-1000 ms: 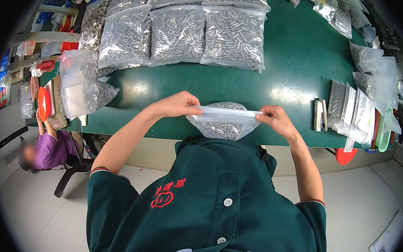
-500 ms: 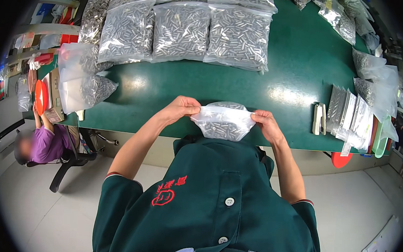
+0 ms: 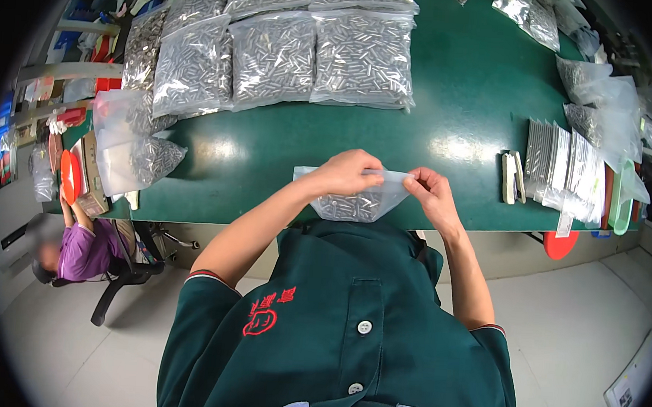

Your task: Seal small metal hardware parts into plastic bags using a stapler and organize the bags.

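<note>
A clear plastic bag [image 3: 354, 207] of small metal pins sits at the table's front edge, close against my shirt. My left hand [image 3: 346, 173] is closed on the bag's top edge near its middle, thumb and fingers pinching the plastic. At the bag's upper right corner, my right hand [image 3: 431, 193] pinches the same edge. The two hands are a short way apart, and the left one covers part of the bag's top.
Several filled bags of metal pins [image 3: 275, 59] lie in rows at the far left on the green table [image 3: 467, 100]. A stapler [image 3: 513, 178] and a row of small flat packets [image 3: 559, 169] stand right. A co-worker in purple [image 3: 92, 249] sits left.
My left hand has slid right along the bag's top edge, from its left corner to the middle. My right hand stays at the right corner. The whole view has shifted slightly.
</note>
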`<action>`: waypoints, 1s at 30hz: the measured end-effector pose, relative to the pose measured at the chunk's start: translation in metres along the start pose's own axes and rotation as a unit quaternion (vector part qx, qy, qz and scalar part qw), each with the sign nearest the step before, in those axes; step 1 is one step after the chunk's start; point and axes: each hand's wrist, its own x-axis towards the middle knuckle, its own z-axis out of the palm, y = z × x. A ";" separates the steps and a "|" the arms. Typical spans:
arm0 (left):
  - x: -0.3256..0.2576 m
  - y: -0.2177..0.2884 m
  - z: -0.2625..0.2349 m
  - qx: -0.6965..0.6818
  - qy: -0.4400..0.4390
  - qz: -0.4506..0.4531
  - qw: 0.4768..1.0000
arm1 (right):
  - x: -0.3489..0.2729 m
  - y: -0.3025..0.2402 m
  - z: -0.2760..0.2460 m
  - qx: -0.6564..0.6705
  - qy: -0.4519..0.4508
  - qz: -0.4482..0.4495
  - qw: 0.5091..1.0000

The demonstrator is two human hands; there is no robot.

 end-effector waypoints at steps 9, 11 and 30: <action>0.009 -0.004 0.001 -0.199 -0.021 -0.027 0.979 | 0.005 0.005 0.005 0.123 0.025 0.025 0.992; 0.010 -0.002 0.002 -0.189 -0.016 -0.031 0.981 | 0.008 0.011 0.007 0.054 0.070 0.012 0.996; 0.007 0.001 0.008 -0.212 0.039 -0.053 0.975 | 0.005 0.086 -0.207 -0.663 0.422 0.057 0.616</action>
